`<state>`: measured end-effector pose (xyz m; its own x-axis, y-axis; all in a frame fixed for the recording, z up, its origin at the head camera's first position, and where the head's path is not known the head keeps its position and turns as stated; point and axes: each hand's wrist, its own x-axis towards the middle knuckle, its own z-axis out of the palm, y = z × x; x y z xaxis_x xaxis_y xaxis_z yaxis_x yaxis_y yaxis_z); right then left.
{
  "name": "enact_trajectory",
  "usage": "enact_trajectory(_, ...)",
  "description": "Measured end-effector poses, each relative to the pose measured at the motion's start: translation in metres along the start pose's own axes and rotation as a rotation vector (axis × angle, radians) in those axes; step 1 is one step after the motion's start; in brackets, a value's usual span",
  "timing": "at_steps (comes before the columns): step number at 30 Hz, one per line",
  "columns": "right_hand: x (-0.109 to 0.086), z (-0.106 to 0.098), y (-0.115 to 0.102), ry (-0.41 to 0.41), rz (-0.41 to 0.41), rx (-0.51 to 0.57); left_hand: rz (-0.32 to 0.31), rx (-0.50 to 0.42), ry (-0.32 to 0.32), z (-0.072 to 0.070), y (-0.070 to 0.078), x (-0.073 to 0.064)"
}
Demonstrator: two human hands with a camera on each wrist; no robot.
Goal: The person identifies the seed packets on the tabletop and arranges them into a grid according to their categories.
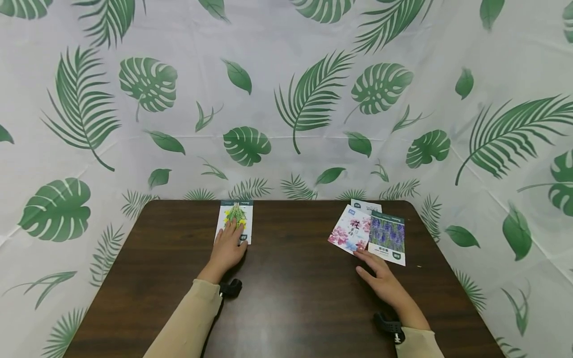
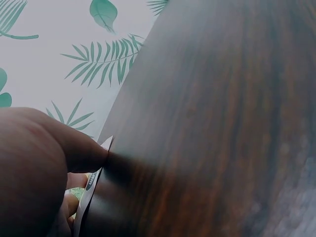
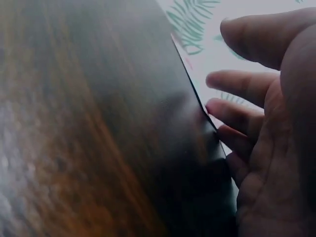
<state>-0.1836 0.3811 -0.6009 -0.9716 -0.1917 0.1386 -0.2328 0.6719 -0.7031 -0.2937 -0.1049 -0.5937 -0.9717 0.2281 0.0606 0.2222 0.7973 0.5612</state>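
Note:
My left hand (image 1: 228, 247) lies over a seed packet (image 1: 223, 219) with yellow flowers at the table's far edge. Its fingers rest on the packet's face, and the thumb (image 2: 86, 150) touches the near edge in the left wrist view. On the right side, three packets overlap: a pink-blossom packet (image 1: 345, 231), a purple-flower packet (image 1: 387, 236) and a mostly covered white packet (image 1: 371, 205) behind them. My right hand (image 1: 386, 283) is at their near edge, fingers extended and thumb apart. Its fingertips (image 3: 213, 106) are right at the packets' border.
The dark wooden table (image 1: 286, 298) ends at a leaf-printed white cloth (image 1: 268, 99) that hangs behind and along both sides. A black band (image 1: 230, 288) circles the left wrist, and another black band (image 1: 388, 325) sits on the right.

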Motion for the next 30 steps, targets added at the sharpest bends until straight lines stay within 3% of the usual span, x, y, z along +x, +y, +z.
enact_trajectory(15, -0.0007, 0.0068, -0.0054, 0.050, -0.089, -0.131, -0.002, -0.021, -0.016, 0.0009, -0.0010, 0.0004)
enact_trajectory(23, -0.0007, 0.0038, 0.0001, 0.004, -0.117, -0.090, -0.018, 0.030, -0.035, -0.0009, 0.0001, 0.0019)
enact_trajectory(30, -0.0012, 0.0052, 0.0029, -0.022, -0.120, 0.002, -0.017, 0.004, -0.047, -0.0022, 0.0012, 0.0016)
